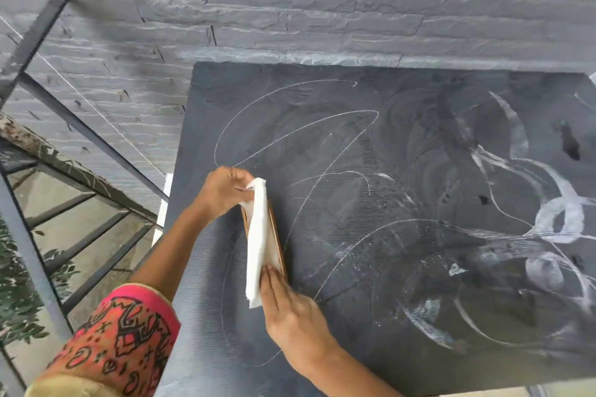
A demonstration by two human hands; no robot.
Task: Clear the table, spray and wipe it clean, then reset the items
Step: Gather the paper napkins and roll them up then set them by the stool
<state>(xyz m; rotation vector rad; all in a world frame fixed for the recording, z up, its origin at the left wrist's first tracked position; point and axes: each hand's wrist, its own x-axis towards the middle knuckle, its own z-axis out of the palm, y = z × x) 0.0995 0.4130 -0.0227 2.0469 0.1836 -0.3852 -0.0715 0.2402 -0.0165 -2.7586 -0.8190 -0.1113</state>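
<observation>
A dark grey square slate tabletop fills the centre and right of the frame, its far edge close against a grey stone-brick wall across the top. Thin chalky arcs curve over the middle of the surface, and thick white smeared streaks loop along the right side, with a few dark wet-looking patches among them.

Left of centre, a white stack of paper napkins stands on edge in a thin brown wooden holder, which sits on the tabletop near its left edge (only the holder's rim shows beside the paper). The left hand is at the far end of the stack, fingers curled and pinching the top corner of the napkins. The right hand lies lower in the frame, fingers straight and together, their tips pressed flat against the near end of the napkins and holder.

A pink and orange patterned sleeve covers the left upper arm at lower left. Behind it, a dark metal railing runs diagonally down the left side, with green foliage at the left edge.
</observation>
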